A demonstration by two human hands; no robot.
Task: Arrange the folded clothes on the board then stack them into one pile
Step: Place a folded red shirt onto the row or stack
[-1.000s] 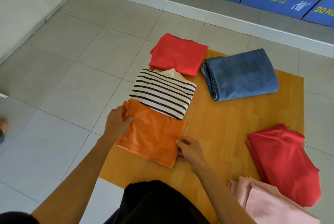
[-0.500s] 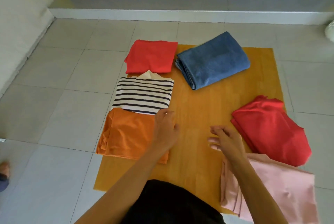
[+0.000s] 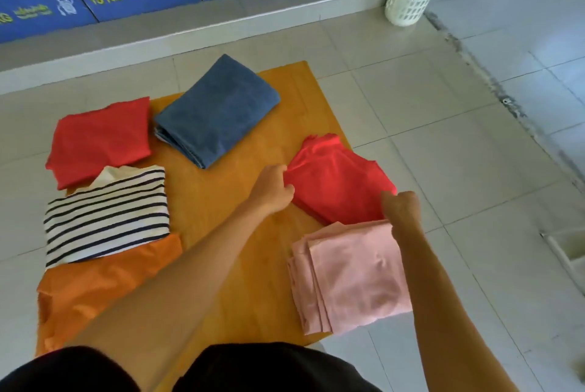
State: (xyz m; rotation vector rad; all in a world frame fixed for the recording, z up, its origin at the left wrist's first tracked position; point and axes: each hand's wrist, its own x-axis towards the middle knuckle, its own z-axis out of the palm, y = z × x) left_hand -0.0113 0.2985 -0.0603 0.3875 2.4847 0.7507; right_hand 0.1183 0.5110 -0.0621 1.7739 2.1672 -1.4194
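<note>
Stacking awaits: we see 6 separate clothes on the board (image 3: 221, 217), left hand (image 3: 273, 190) and right hand (image 3: 402, 206) pinching the crumpled red garment (image 3: 338, 182).

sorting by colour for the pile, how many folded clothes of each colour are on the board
red: 2, one far left, one between the hands
blue: 1
striped: 1
orange: 1
pink: 1
total: 6
</note>
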